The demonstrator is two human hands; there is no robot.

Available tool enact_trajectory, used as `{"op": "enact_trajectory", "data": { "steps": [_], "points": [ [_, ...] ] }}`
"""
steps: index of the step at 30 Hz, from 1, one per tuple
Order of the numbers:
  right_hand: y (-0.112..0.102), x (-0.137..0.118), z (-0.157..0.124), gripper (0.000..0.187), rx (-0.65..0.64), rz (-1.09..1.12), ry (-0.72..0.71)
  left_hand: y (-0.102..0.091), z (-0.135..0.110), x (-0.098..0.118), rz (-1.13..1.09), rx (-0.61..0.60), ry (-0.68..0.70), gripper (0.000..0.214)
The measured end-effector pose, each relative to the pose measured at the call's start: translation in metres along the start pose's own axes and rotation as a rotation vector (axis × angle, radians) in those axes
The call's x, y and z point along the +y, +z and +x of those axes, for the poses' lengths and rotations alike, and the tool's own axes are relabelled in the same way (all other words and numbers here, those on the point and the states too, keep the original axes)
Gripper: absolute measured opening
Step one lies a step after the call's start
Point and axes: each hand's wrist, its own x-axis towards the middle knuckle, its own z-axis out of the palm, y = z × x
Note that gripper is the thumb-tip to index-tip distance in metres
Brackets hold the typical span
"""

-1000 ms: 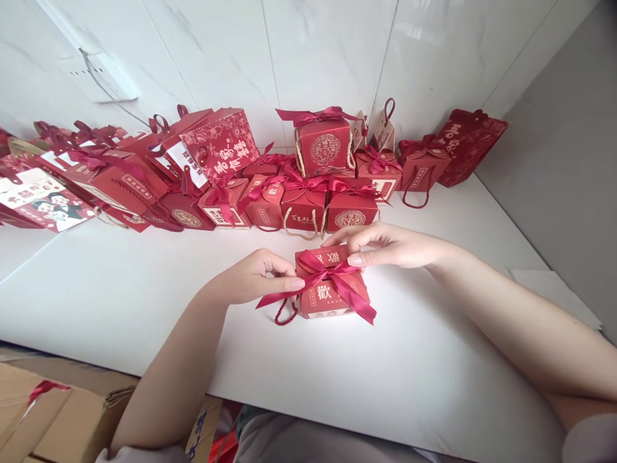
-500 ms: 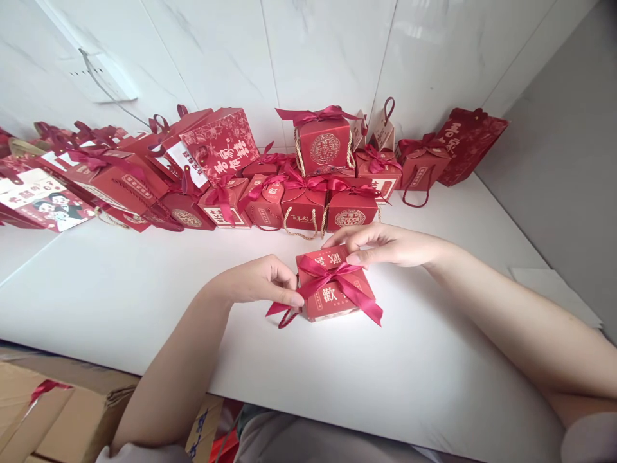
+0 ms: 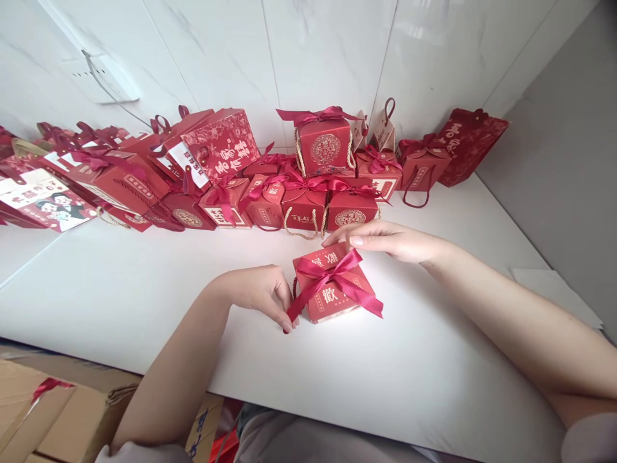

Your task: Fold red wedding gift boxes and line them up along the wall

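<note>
A red gift box with pale Chinese characters lies on the white table in front of me. A crimson satin ribbon is tied in a bow across its top. Between thumb and fingers, my left hand pinches the ribbon's left tail, low beside the box. My right hand is at the far right corner, its fingertips partly behind the box and its thumb stretched out above the edge. A dark red cord handle shows at the box's left side.
Several red gift boxes with bows and cords line the wall, one box stacked on top. Red gift bags crowd the left. A cardboard carton sits below the table's front left edge; white paper lies at right.
My left hand has moved slightly down and toward me, drawing the ribbon tail with it. The right thumb has lifted off the bow, and the right loop now stands up more.
</note>
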Motion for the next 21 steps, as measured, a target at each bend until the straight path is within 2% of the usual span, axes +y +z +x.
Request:
{"op": "enact_trajectory", "data": {
  "steps": [4,7,9,12,14,15,16,18,20,21],
  "points": [
    [0.002,-0.002,0.0,0.036,0.043,-0.018,-0.017,-0.004,-0.007,-0.004,0.069,-0.012,-0.091,0.017],
    [0.002,-0.004,0.0,0.031,0.051,-0.016,-0.036,-0.011,-0.021,-0.006,0.134,0.103,-0.157,0.016],
    [0.002,-0.006,-0.001,0.026,0.067,-0.016,-0.054,-0.016,-0.028,-0.007,0.156,0.277,-0.165,0.016],
    [0.001,-0.008,-0.001,0.025,0.077,-0.04,-0.072,-0.018,-0.03,-0.006,0.177,0.691,-0.137,0.022],
    [0.002,-0.01,0.0,0.025,0.07,-0.07,-0.069,-0.014,-0.023,-0.004,0.177,0.934,-0.029,0.025],
    [0.002,-0.011,-0.001,0.025,0.076,-0.091,-0.067,-0.011,-0.019,-0.003,0.163,0.976,0.064,0.028],
    [0.003,-0.013,-0.002,0.026,0.097,-0.124,-0.065,-0.008,-0.014,-0.002,0.141,0.957,0.169,0.031],
    [0.004,-0.021,-0.006,0.027,0.199,-0.249,-0.057,-0.001,-0.004,0.001,0.101,0.826,0.34,0.036],
    [0.003,-0.031,-0.014,0.031,0.322,-0.431,-0.014,0.006,0.003,0.004,0.089,0.736,0.396,0.036],
    [0.003,-0.037,-0.019,0.036,0.34,-0.516,0.031,0.009,0.006,0.006,0.089,0.723,0.396,0.033]
  ]
}}
